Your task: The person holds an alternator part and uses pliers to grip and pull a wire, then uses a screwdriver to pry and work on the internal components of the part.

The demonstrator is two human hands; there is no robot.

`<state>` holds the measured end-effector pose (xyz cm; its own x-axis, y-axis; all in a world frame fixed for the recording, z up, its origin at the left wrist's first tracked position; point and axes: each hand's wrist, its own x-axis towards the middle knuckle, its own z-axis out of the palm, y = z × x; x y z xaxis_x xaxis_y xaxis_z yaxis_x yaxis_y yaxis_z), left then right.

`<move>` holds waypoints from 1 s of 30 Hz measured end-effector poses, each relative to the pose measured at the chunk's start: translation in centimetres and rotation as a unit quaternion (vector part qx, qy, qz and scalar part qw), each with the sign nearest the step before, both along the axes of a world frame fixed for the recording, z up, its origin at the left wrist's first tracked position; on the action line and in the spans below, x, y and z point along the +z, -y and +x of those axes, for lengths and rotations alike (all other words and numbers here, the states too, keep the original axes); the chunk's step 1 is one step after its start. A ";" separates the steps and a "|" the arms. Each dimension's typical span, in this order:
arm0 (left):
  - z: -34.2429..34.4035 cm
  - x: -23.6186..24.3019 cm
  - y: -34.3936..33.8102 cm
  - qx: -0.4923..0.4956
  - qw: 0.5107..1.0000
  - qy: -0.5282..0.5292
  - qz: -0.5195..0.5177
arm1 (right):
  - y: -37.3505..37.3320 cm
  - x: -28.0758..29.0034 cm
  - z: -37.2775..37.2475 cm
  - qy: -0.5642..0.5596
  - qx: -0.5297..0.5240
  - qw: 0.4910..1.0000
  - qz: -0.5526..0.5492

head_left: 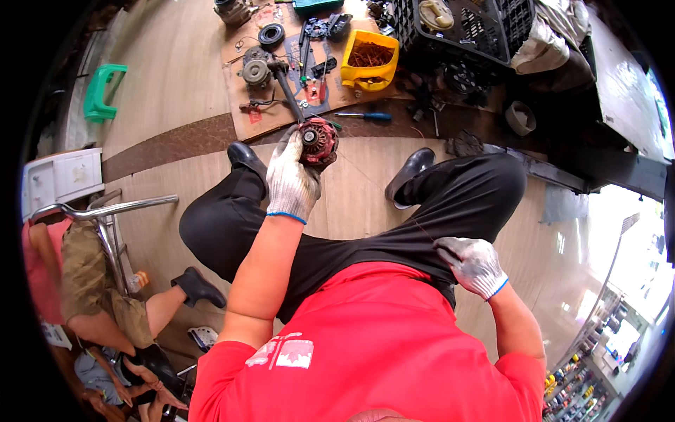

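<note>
My left hand, in a white knit glove with a blue cuff, grips a round motor core wound with red-copper coils. Its hub faces up, and it is held above the floor between my feet. Near my thigh on the right, my gloved right hand is closed, its fingertips pinched on a thin reddish wire. That wire runs up and left toward the motor core; parts of it are too fine to follow. Just beyond the core, a long grey metal bar lies on the cardboard.
A cardboard sheet bears motor parts, a blue screwdriver and a yellow container of copper scraps. Black crates stand behind at right. A green stool is at far left. Another person's leg is beside a metal rail.
</note>
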<state>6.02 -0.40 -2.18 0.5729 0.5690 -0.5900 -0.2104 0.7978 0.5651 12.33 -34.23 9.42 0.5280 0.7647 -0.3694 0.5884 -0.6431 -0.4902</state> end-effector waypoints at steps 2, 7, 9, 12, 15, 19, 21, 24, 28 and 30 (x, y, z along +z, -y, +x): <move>0.2 0.5 0.2 0.025 1.000 -0.001 -0.013 | 3.2 -1.2 -0.6 0.005 -0.061 0.998 -0.004; 0.4 0.5 -1.9 0.117 0.991 0.002 0.069 | 11.7 -1.5 -2.9 0.035 -0.156 0.986 -0.041; 0.0 -0.4 -2.5 0.111 0.991 0.001 0.075 | 15.0 -1.2 -4.4 0.068 -0.168 0.980 -0.086; -0.6 -1.2 -3.1 0.133 0.988 -0.010 0.071 | 21.8 -1.6 -7.4 0.114 -0.184 0.953 -0.213; -1.1 -1.4 -3.4 0.102 0.991 0.004 0.091 | 34.1 -1.4 -12.3 0.122 -0.203 0.880 -0.413; -1.2 -2.6 -3.2 0.023 0.997 0.049 0.059 | 45.2 4.6 -22.8 0.001 -0.214 0.732 -0.647; -1.7 -2.3 -2.6 0.018 0.998 -0.002 0.067 | 47.0 7.7 -27.3 -0.042 -0.262 0.641 -0.720; -2.8 -1.5 -2.8 -0.063 0.996 0.058 0.004 | 45.8 11.2 -31.2 -0.086 -0.414 0.469 -0.775; -4.7 -4.8 -6.6 -0.148 0.980 0.135 -0.020 | 48.0 13.2 -40.5 -0.223 -0.498 0.345 -0.764; -3.9 -4.7 -6.7 -0.153 0.982 0.109 0.001 | 46.2 11.8 -45.3 -0.292 -0.502 0.329 -0.745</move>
<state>2.13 6.31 -6.92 0.8303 0.3504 -0.4334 -0.0766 0.8420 0.5340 -33.01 -80.42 21.27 -0.2560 -0.9452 -0.2025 -0.2012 -0.1528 0.9676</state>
